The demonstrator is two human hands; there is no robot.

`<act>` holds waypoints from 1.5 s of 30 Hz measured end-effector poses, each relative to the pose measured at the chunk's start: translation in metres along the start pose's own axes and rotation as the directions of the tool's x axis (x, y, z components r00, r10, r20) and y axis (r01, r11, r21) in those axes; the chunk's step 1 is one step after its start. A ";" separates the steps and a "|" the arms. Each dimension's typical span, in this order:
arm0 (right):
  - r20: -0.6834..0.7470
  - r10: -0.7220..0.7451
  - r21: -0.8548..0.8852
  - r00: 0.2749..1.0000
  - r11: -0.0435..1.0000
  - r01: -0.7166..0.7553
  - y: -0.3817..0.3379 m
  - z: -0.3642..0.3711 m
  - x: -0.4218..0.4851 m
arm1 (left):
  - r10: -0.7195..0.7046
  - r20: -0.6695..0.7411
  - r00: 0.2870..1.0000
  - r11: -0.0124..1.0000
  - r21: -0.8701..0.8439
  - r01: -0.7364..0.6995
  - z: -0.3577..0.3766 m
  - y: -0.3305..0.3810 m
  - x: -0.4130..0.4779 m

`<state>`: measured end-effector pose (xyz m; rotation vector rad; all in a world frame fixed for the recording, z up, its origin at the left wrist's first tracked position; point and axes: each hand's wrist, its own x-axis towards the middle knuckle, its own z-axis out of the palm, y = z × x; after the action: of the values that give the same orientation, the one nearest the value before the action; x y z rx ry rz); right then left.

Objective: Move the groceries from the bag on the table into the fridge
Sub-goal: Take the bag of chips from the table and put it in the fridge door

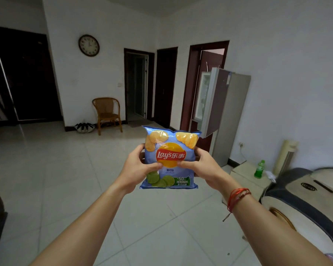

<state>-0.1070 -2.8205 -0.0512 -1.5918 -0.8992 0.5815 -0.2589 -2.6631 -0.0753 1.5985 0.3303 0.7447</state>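
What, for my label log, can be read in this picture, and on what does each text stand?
"Lay's乐事": red logo on the chip bag, gripped by left hand and right hand.
"-50": green patch, bag's lower right.
Small print under logo and in patch: too blurred.
Wall clock numerals, green bottle label: too small.

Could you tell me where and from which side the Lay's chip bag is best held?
Probably by its two side edges at mid-height, coming in from either side, as the left hand and right hand do now: thumbs on the front, fingers behind. The chip bag stands upright and looks puffy, so a light hold at the edges spares the chips.
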 end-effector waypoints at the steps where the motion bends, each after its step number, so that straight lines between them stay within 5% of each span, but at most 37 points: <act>1: -0.002 -0.005 -0.004 1.000 1.000 0.005 -0.001 0.000 0.020 | -0.004 0.000 1.000 1.000 -0.007 0.004 -0.005 -0.003 0.020; 45: -0.056 0.024 0.094 0.998 0.995 -0.019 0.144 -0.131 0.775 | -0.109 0.031 0.994 0.993 -0.033 0.110 -0.046 -0.237 0.768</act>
<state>0.4797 -2.2797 -0.0819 -1.5276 -0.8018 0.5823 0.3353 -2.1204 -0.0934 1.5439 0.3790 0.6395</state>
